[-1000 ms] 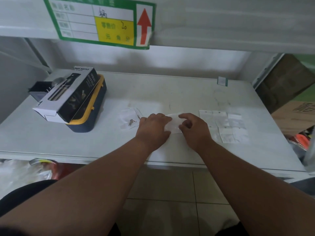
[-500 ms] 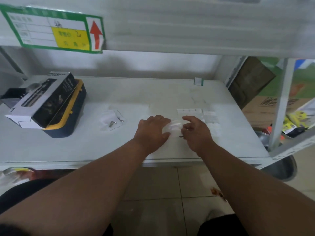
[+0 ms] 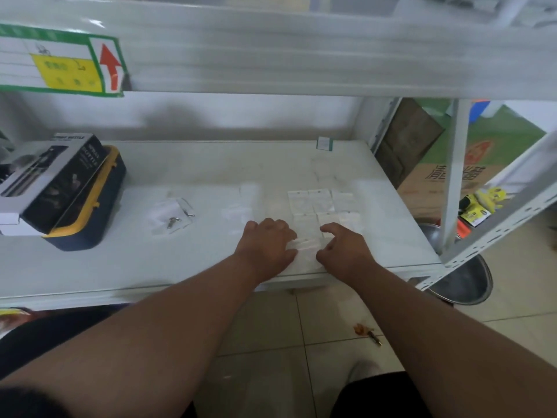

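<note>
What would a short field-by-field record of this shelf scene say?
Surface: white shelf
Hands: left hand grips the left edge of the small clear bag; right hand pinches its right edge
Bag position: near the shelf's front edge; contents too blurred to tell
Behind the bag: rows of small white packets
Centre-left: clear bags with metal clips
Far left: black box lying on a yellow-and-navy case
Above: green label with a red arrow
Floor, right: metal basin
</note>
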